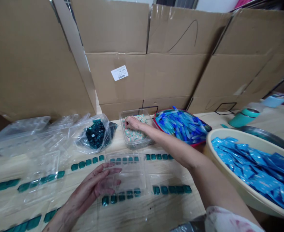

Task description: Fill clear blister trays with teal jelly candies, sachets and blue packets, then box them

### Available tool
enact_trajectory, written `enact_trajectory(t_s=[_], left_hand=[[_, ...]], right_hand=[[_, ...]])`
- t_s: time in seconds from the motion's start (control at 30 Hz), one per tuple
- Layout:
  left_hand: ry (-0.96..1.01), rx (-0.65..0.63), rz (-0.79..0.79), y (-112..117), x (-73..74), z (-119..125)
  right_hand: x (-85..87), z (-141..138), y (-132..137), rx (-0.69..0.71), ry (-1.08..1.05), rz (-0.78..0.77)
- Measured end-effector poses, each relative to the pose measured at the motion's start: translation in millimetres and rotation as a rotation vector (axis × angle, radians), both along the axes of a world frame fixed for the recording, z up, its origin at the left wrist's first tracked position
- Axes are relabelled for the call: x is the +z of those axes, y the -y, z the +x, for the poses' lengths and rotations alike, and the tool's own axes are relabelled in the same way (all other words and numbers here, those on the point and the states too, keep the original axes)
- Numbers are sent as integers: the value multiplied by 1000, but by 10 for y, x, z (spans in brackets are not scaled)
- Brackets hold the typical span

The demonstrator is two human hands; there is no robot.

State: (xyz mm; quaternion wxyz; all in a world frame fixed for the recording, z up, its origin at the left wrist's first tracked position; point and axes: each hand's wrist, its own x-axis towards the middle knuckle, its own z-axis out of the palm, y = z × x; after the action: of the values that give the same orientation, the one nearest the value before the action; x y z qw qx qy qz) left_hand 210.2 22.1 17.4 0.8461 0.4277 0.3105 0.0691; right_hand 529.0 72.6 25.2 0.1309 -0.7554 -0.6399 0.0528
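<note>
My left hand (95,183) grips the left side of a clear plastic tray (132,175), fingers curled at its edge and partly seen through the plastic. Rows of small dark-teal square pieces (122,197) show through and around the tray. My right hand (132,123) reaches across to a clear plastic container (139,145) at the back. Its fingers are bunched down among small pale white-and-green pieces (142,132); the fingertips, and anything between them, are hidden.
An open clear bag of dark-teal pieces (95,133) stands left of the container. To the right are a red-rimmed tray of blue sticks (180,125), a cream tub (210,151) of blue packets and a teal bottle (244,117). Cardboard (122,38) walls the back. Clear plastic packaging (28,138) lies left.
</note>
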Motion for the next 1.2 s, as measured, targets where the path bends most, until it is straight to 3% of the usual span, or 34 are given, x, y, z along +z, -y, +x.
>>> enact_trajectory(t_s=[0.27, 0.4, 0.6, 0.9, 1.2], left_hand=[[14, -4, -6, -4, 14, -2], [38, 7, 2, -14, -13, -12], [31, 2, 18, -22, -28, -11], [36, 3, 44, -19, 4, -9], [66, -6, 22, -18, 10, -10]], right_hand=[[-101, 40, -56, 60, 52, 56], [-57, 43, -31, 88, 14, 63], [17, 15, 41, 133, 134, 107], [21, 169, 25, 20, -116, 198], [-57, 195, 9, 133, -67, 125]])
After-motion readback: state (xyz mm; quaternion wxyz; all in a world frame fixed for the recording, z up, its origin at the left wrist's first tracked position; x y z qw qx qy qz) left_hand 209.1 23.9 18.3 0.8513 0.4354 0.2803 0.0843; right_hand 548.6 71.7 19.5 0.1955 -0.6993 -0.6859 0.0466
